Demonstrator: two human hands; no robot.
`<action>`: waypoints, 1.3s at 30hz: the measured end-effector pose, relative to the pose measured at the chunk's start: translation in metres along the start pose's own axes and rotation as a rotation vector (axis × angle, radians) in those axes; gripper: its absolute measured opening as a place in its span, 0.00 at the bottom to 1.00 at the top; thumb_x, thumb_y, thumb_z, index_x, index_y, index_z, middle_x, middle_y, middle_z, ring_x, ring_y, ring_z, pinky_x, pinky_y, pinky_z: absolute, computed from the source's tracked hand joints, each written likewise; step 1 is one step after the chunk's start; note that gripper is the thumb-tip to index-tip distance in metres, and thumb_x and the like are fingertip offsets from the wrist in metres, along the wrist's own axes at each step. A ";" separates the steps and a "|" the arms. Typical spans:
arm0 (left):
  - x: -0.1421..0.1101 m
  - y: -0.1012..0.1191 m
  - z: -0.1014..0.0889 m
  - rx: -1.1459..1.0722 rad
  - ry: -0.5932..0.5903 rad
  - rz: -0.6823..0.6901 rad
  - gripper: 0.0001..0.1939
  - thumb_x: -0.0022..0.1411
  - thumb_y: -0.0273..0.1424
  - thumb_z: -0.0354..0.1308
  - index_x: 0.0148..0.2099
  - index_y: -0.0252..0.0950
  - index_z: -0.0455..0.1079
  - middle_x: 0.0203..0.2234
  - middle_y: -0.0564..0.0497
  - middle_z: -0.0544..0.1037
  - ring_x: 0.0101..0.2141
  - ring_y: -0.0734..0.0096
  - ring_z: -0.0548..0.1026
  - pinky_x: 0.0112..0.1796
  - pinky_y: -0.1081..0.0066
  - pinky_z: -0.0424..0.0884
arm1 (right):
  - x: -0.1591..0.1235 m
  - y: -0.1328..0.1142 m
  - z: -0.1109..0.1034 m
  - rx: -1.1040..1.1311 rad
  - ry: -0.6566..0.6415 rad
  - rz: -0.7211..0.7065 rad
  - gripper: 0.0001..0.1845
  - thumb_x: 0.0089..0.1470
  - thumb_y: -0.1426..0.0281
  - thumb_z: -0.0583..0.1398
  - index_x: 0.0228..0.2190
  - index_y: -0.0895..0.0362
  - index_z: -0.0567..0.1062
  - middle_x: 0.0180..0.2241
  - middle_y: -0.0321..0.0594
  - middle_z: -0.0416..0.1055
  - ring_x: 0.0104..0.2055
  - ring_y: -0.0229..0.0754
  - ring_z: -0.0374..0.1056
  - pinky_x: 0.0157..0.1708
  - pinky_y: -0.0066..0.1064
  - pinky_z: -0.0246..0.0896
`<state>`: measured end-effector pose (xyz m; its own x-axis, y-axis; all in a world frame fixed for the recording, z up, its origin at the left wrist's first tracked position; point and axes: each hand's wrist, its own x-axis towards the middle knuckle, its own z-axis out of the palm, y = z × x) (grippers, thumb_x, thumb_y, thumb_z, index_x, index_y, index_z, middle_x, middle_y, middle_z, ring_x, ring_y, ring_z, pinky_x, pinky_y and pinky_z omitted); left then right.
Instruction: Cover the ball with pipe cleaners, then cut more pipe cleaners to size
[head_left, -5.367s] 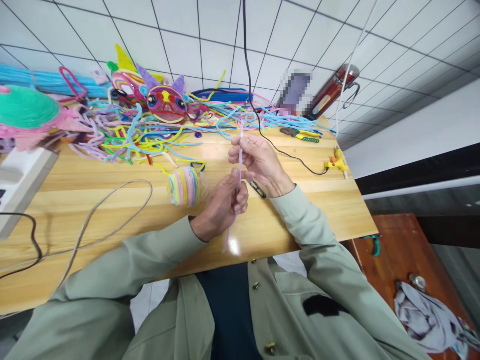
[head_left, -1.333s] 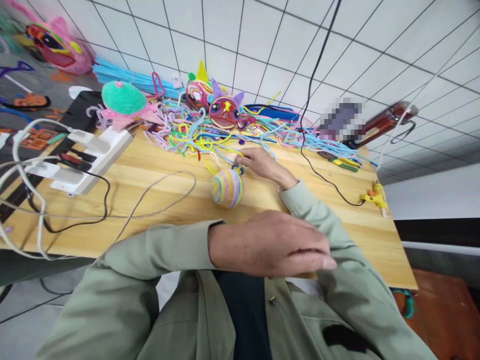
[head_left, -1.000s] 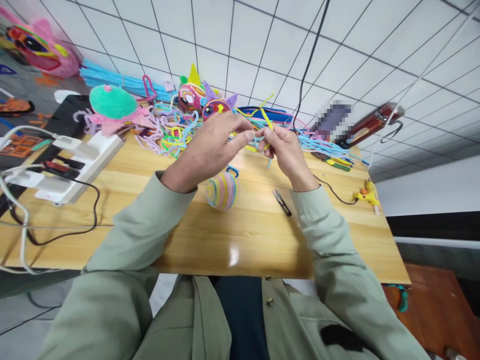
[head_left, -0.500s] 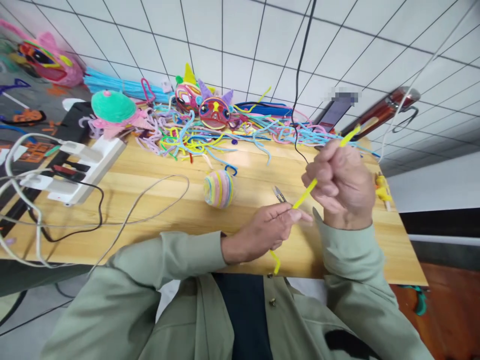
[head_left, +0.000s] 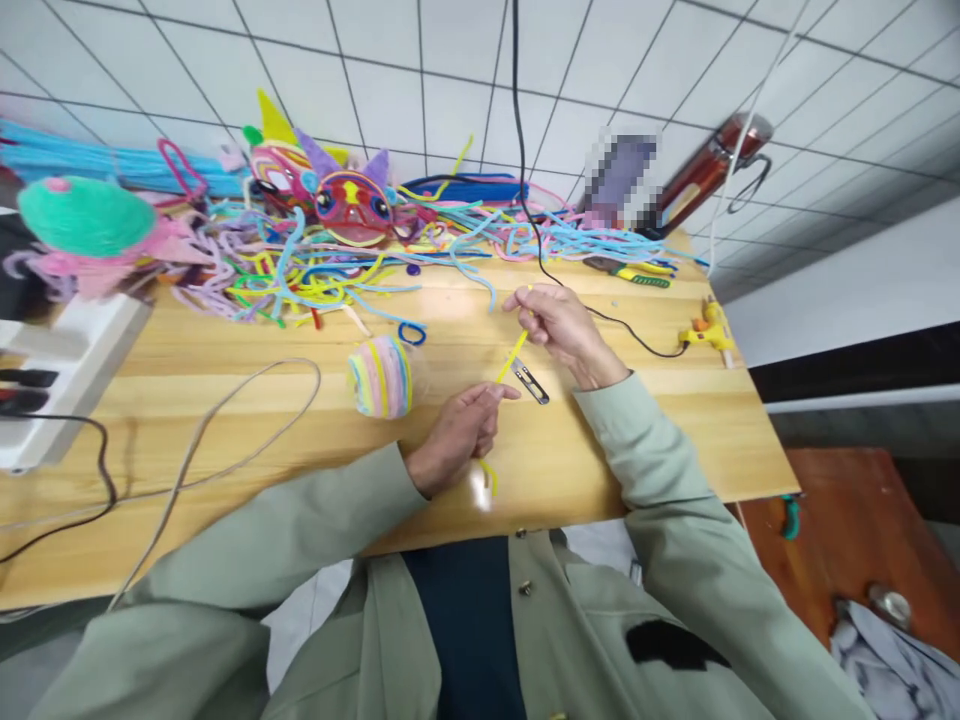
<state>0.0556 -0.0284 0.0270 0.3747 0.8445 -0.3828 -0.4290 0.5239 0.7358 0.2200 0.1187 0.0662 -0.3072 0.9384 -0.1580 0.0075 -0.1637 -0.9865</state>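
A yellow pipe cleaner (head_left: 513,356) stretches between my two hands above the table. My left hand (head_left: 466,428) pinches it near its lower part, and a bent tail hangs out below the palm. Higher up, my right hand (head_left: 559,325) has its fingers closed on the other end. Beneath the hands lie small thread snips (head_left: 532,384), partly covered. To the left of my left hand rests a ball wrapped in pastel stripes (head_left: 381,377), with a dark blue loop (head_left: 412,333) behind it.
Loose pipe cleaners (head_left: 450,245) heap along the wall, with a decorated mask-like figure (head_left: 352,205) among them. Yellow-handled pliers (head_left: 641,272) and a yellow glue gun (head_left: 707,330) lie to the right. A white power strip (head_left: 82,380) and cables occupy the left.
My right hand has come down and closer to my left, leaving a shorter stretch of pipe cleaner between them. The view has shifted to the right, uncovering the pliers and glue gun.
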 end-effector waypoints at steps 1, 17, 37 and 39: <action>0.000 0.000 -0.001 0.008 0.009 -0.024 0.32 0.59 0.57 0.73 0.48 0.34 0.75 0.17 0.66 0.55 0.17 0.81 0.46 0.18 0.76 0.43 | 0.002 0.002 -0.004 -0.033 -0.010 0.002 0.20 0.53 0.55 0.72 0.28 0.61 0.81 0.14 0.28 0.63 0.15 0.28 0.49 0.15 0.23 0.41; 0.013 0.015 0.006 -0.090 -0.135 0.005 0.36 0.60 0.60 0.73 0.53 0.35 0.73 0.32 0.53 0.77 0.22 0.75 0.72 0.21 0.75 0.68 | -0.007 0.013 0.010 -0.090 -0.222 0.002 0.30 0.61 0.44 0.69 0.29 0.60 0.83 0.24 0.37 0.76 0.22 0.32 0.63 0.20 0.23 0.53; 0.013 -0.002 -0.001 -0.112 -0.047 -0.033 0.21 0.72 0.50 0.66 0.45 0.35 0.73 0.17 0.62 0.62 0.15 0.81 0.53 0.19 0.79 0.54 | -0.003 0.012 0.004 -0.103 0.141 -0.074 0.35 0.62 0.38 0.66 0.23 0.55 0.71 0.16 0.26 0.55 0.18 0.30 0.50 0.18 0.24 0.45; 0.008 -0.011 0.000 -0.069 -0.099 -0.098 0.23 0.69 0.51 0.68 0.45 0.35 0.73 0.17 0.64 0.60 0.16 0.81 0.51 0.18 0.79 0.51 | -0.001 0.012 -0.001 -0.089 0.180 -0.052 0.34 0.62 0.38 0.66 0.23 0.54 0.69 0.16 0.26 0.55 0.18 0.30 0.49 0.17 0.25 0.45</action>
<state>0.0637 -0.0274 0.0160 0.4953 0.7754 -0.3917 -0.4406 0.6128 0.6560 0.2217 0.1162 0.0540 -0.1346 0.9854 -0.1041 0.0827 -0.0935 -0.9922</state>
